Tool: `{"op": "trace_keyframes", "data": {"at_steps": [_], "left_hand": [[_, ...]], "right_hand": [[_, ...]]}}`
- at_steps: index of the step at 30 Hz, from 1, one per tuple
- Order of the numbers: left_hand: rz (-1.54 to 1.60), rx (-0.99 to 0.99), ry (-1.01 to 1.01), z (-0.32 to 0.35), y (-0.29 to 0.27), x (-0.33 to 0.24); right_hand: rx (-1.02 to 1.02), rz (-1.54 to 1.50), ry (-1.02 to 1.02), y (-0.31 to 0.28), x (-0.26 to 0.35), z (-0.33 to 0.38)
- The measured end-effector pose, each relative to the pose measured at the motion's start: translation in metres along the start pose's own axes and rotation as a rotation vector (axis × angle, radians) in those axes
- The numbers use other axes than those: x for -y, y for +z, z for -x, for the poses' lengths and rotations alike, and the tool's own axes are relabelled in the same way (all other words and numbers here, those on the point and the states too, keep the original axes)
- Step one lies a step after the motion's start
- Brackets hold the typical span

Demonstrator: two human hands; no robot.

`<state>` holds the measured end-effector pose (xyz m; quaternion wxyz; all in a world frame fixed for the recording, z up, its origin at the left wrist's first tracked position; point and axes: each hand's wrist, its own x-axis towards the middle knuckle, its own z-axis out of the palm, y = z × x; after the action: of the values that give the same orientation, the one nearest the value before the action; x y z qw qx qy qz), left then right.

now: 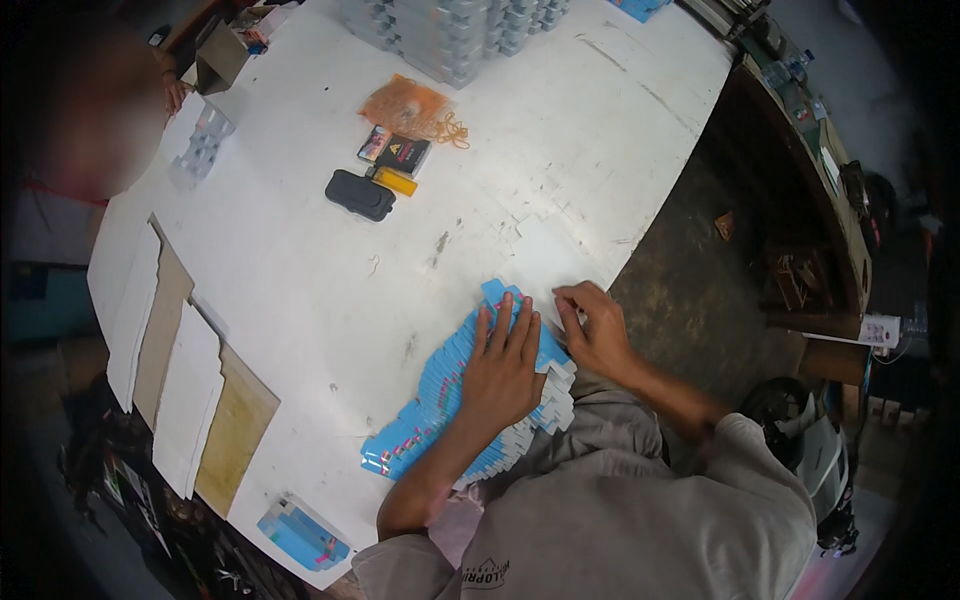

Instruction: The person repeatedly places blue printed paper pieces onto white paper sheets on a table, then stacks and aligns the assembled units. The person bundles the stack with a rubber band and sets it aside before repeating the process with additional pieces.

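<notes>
A fanned-out row of blue printed carton blanks [440, 375] with white tabbed edges lies overlapped along the near edge of the table. My left hand [500, 375] rests flat on its upper part, fingers stretched out. Just right of the row's far end is my right hand [597, 335], its thumb and forefinger curled together in a pinch. What they grip, if anything, is too small to tell. A pale flat blank [548, 255], white side up, lies on the table directly beyond both hands, close to the right fingertips.
Tall stacks of pale formed pieces [440, 40] stand at the far side. Nearer are an orange pouch [402, 105], a small dark box [395, 150], a yellow lighter [394, 181] and a black case [360, 195]. Torn boards [235, 430] lie left. Another person's hand [175, 95] shows far left.
</notes>
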<state>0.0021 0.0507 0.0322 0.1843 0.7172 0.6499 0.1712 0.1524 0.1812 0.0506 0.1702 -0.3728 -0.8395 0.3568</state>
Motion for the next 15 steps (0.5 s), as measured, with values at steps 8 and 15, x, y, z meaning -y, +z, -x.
{"op": "trace_keyframes", "data": {"at_steps": [8, 15], "left_hand": [[0.084, -0.106, -0.05, -0.001, -0.004, 0.001], [-0.033, -0.069, -0.014, -0.002, -0.002, -0.003]], "right_hand": [[0.259, -0.31, 0.332, -0.008, 0.014, -0.008], [0.338, -0.209, 0.281, -0.021, 0.0, -0.005]]}}
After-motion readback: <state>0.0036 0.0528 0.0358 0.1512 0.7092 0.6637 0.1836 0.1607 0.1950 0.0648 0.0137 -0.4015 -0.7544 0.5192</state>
